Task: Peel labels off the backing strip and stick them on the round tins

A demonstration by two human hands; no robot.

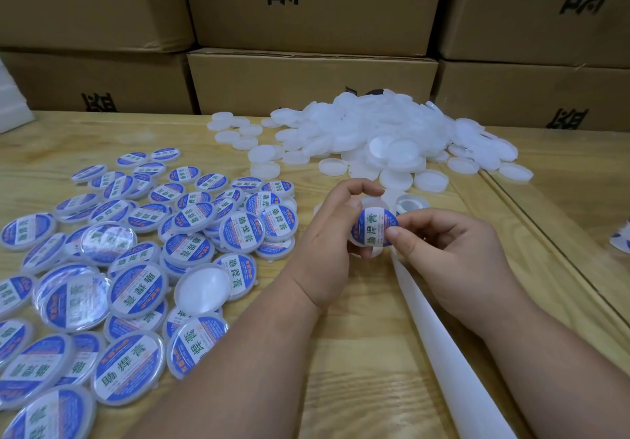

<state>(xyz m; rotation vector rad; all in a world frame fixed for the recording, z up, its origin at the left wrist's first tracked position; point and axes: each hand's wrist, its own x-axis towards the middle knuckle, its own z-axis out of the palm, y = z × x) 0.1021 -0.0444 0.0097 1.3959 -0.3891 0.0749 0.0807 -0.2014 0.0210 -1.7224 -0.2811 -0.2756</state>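
Note:
My left hand [327,234] grips a round white tin [370,212] from its left side, held a little above the table. A blue and white label [373,225] lies on the tin's face. My right hand [439,251] pinches the label's right edge with thumb and forefinger. The white backing strip [439,343] runs from under my hands toward the lower right. A heap of plain white tins [375,138] lies behind my hands. Several labelled tins [143,254] spread over the left of the table.
Cardboard boxes [306,80] stacked along the back wall close off the far side. The wooden table [341,353] has a seam [545,230] running diagonally at the right. A scrap of label material [620,239] shows at the right edge.

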